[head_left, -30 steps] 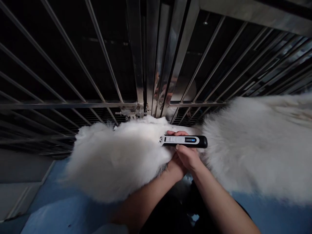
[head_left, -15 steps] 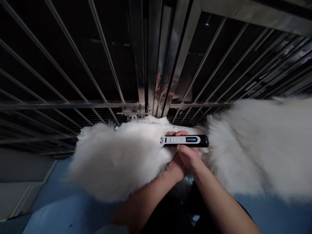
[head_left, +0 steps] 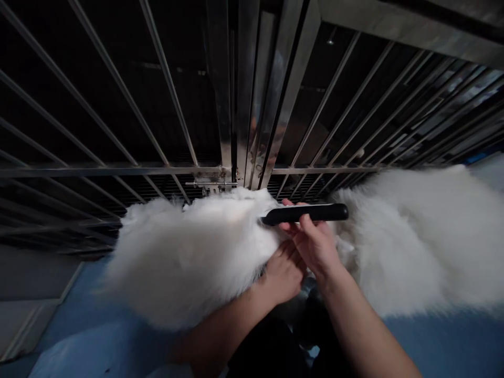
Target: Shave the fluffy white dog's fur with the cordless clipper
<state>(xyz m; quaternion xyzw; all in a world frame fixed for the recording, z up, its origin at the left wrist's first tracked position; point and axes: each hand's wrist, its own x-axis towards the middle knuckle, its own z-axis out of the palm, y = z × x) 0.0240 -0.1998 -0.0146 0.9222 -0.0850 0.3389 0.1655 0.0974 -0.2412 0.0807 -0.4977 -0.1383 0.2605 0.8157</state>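
My right hand [head_left: 317, 242] grips a pet hair clipper [head_left: 311, 212] with a black body and a pale edge along its top. The clipper lies nearly level, its head at the left pressed against long white fur [head_left: 189, 257]. Below it, my left hand [head_left: 284, 272] is closed, knuckles up, at the right edge of this fur; what its fingers hold is hidden. To the right is another large mass of white fur [head_left: 417, 241], close to the clipper's rear end. Whether both masses belong to one animal I cannot tell.
A metal cage front [head_left: 157, 171] with bars and a thick centre post [head_left: 246, 105] stands right behind the fur. A sliding bolt [head_left: 212, 184] sits low on it. The floor [head_left: 444, 346] is blue. My dark-clad legs [head_left: 271, 341] are below my arms.
The clipper has rolled in my right hand: its white face with the blue-lit display has turned away, and its black side shows. My left hand has turned knuckles up, apart from my right.
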